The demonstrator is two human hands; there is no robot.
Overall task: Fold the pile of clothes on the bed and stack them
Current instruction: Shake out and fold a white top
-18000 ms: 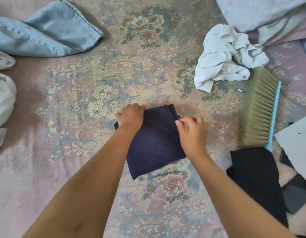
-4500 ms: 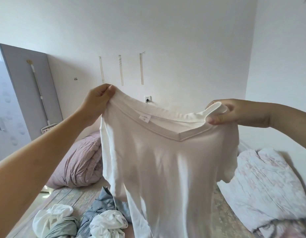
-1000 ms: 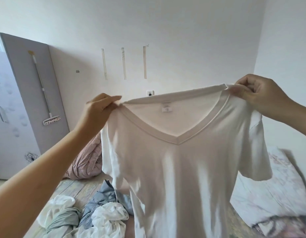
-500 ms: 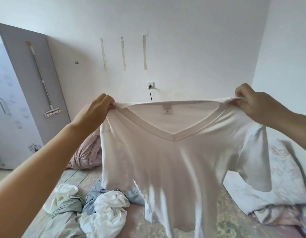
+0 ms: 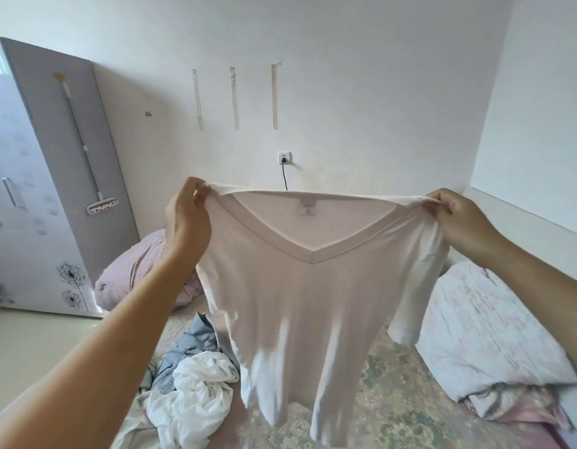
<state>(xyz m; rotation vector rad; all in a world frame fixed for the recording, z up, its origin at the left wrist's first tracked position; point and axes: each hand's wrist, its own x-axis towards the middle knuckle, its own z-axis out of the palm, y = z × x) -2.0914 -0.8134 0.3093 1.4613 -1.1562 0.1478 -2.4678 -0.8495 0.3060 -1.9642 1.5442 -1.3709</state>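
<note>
Head view, hands: two in frame, both raised above the bed.
Left hand: pinches the left shoulder seam of the white V-neck T-shirt; thumb and fingertips closed on the fabric.
Right hand: grips the right shoulder seam of the same T-shirt, fingers curled round the edge.
T-shirt position: hangs in the air between the two hands, over the bed, neckline stretched near level, V and inner label facing the camera; hem loose just above the bed surface.
Step in hand (judgement): garment is spread and squared by the shoulders, ready to be laid down for folding.
Next move (judgement): lower the T-shirt flat onto the bare floral area of the bed below the hem, keeping both shoulders level so the body lands without creases; then fold sleeves inward.
Risk (judgement): thin, limp fabric; uneven lowering would bunch the hem.
Unfolded pile: on the bed, below and left of the T-shirt; one crumpled white garment and one light-blue denim piece can be told apart; any further count is uncertain.
Folded stack: not in view.
Bedding: one striped pink pillow beyond the T-shirt on the left; one pale quilt right of the T-shirt.
Wall behind the T-shirt: one socket with a plugged lead; three tape strips above it.
</note>
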